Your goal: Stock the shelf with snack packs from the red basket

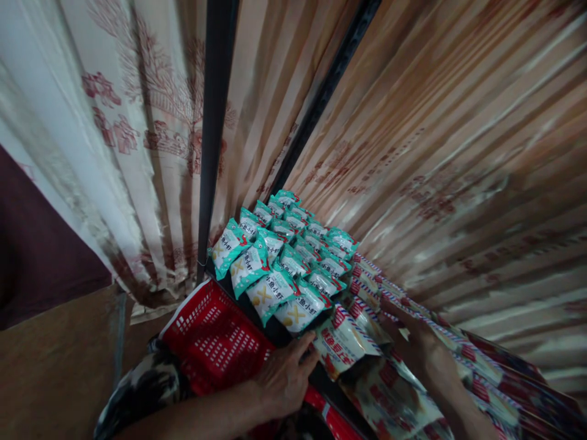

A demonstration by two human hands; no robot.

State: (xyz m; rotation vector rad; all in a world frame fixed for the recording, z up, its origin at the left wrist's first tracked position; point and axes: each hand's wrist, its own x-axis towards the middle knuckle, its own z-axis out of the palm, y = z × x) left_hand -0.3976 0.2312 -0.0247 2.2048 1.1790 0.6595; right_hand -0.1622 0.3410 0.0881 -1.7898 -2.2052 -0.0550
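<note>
Beside the black front edge of the shelf is my left hand (288, 371), its fingers stretched out and a little apart, with nothing seen in them. Just past its fingertips lie a white snack packet (342, 343) with red lettering and the front row of teal-and-white snack packets (300, 305). My right hand (417, 339) reaches in over the packets with striped edges (367, 287) towards the back of the shelf. It is dark and blurred, and its fingers are largely hidden, so whether it grips a packet cannot be made out.
A red plastic basket (220, 333) sits below the shelf edge on the left. Pleated printed curtains (426, 159) hang behind the packets, with dark upright posts (217, 122) in front of them. Tan floor tiles (55, 360) show at the lower left.
</note>
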